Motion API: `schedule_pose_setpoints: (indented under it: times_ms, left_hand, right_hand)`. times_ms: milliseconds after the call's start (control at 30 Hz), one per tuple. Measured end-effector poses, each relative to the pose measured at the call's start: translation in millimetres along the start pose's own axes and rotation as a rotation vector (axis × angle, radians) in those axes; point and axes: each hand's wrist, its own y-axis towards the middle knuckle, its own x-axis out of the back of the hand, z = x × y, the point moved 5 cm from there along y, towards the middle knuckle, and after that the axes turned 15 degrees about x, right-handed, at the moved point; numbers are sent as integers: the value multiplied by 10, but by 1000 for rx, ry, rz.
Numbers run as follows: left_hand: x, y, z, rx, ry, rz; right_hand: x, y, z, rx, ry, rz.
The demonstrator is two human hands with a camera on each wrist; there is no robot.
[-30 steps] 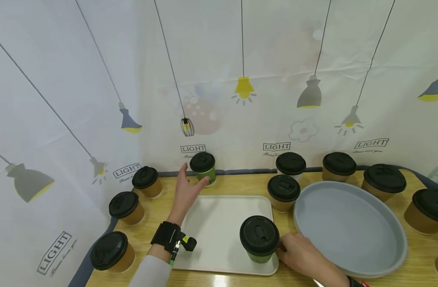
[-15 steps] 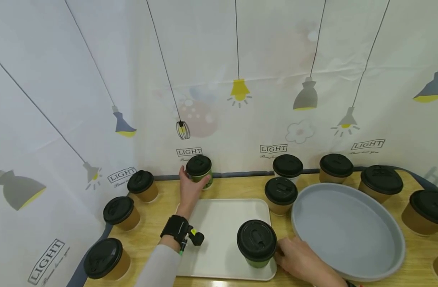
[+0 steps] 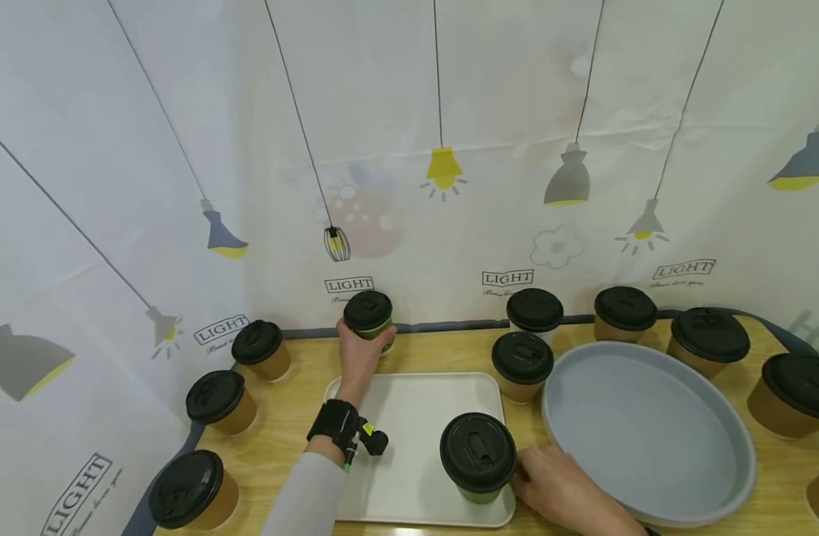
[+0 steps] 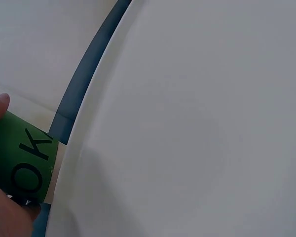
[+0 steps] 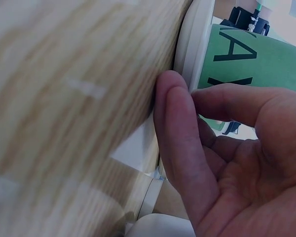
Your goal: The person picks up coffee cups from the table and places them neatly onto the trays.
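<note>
My left hand (image 3: 358,359) grips a green paper cup (image 3: 368,311) with a black lid, behind the far left corner of a cream tray (image 3: 409,424). Thumb and fingers lie on opposite sides of that cup; in the left wrist view its dark letters (image 4: 28,160) show beside the tray rim. Another green lidded cup (image 3: 478,455) stands on the tray near its front right corner. My right hand (image 3: 558,485) pinches the tray's right edge beside this cup. In the right wrist view, the thumb and forefinger (image 5: 180,118) meet at the rim; the other fingers are partly hidden.
Brown lidded cups, such as one at front left (image 3: 195,491), line the left side. More stand at the back and right, one (image 3: 522,365) close to the tray. A round grey-blue tray (image 3: 644,432) lies at the right. A printed curtain (image 3: 409,246) hangs behind.
My left hand has reached forward from beside the far green cup and closed around it. The right hand has stayed at the tray's edge. The head view has shifted slightly.
</note>
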Motion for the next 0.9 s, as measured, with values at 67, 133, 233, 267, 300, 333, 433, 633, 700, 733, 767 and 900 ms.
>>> schedule_pose_setpoints:
  times_ms: [67, 133, 233, 267, 300, 333, 433, 633, 700, 733, 767, 900]
  left_hand:
    - [17, -5, -14, -7, 6, -13]
    - [36, -16, -27, -15, 13, -19]
    - [57, -52, -61, -28, 22, -22]
    - [63, -68, -76, -32, 22, -20]
    - [68, -84, -93, -38, 24, -19]
    - [73, -102, -112, -43, 25, -19]
    - [89, -175, -177, -69, 17, -15]
    - [80, -358, -289, -126, -2, 73]
    - [61, -421, -325, -148, -2, 122]
    - [51, -451, -341, -161, -2, 147]
    - [41, -484, -359, -174, -5, 173]
    - [0, -623, -422, -203, 2, 279]
  right_hand:
    - [1, 8, 16, 14, -5, -9]
    - [0, 14, 27, 22, -1, -8]
    - [2, 17, 35, 25, 4, -6]
    - [4, 16, 34, 23, 1, -5]
    - [3, 13, 31, 13, 6, 1]
    - [4, 12, 27, 4, 8, 4]
    - [1, 12, 19, -26, 23, 15]
    - [-15, 16, 7, -79, 50, 36]
    - [-15, 15, 9, -76, 44, 32]
    - [-15, 15, 11, -68, 39, 29]
    - [-14, 16, 14, -60, 33, 26]
    - [-5, 25, 25, -38, 15, 13]
